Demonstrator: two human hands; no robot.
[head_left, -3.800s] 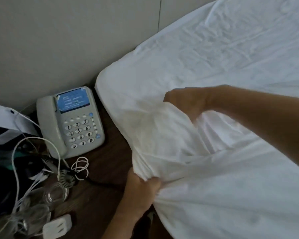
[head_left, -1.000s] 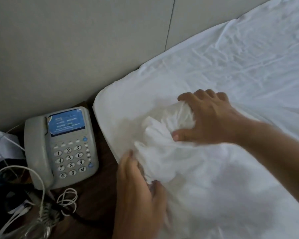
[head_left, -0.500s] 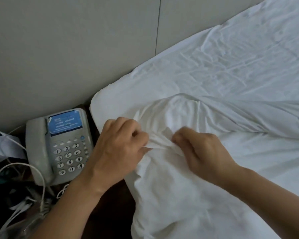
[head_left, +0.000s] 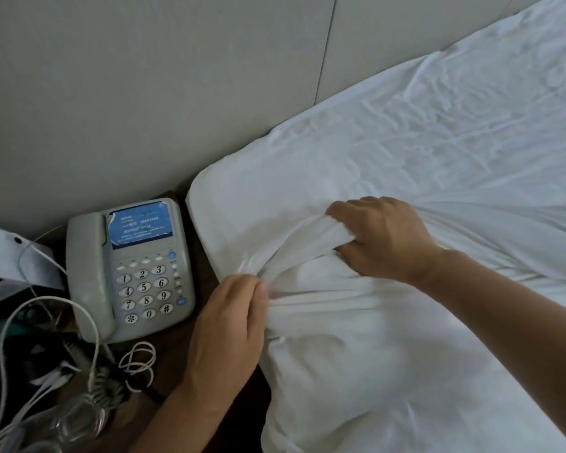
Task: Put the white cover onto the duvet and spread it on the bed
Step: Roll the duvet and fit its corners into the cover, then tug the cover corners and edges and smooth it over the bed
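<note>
One view only: head cam, wide-angle, worn by the person, looking fwd and steeply down from above the near left corner of the white-sheeted bed [head_left: 422, 152]. It sits close in; both bare forearms enter from the bottom edge, left hand [head_left: 229, 325] at centre-bottom, right hand [head_left: 383, 240] just right of centre. Lens tilted, so the plain grey panelled wall [head_left: 144, 93] fills the top and left. Lower left of frame takes in the dark wooden bedside table [head_left: 206, 263] w/ a grey push-button desk phone [head_left: 128, 269]. No 2nd cam, so no shared area.
</note>
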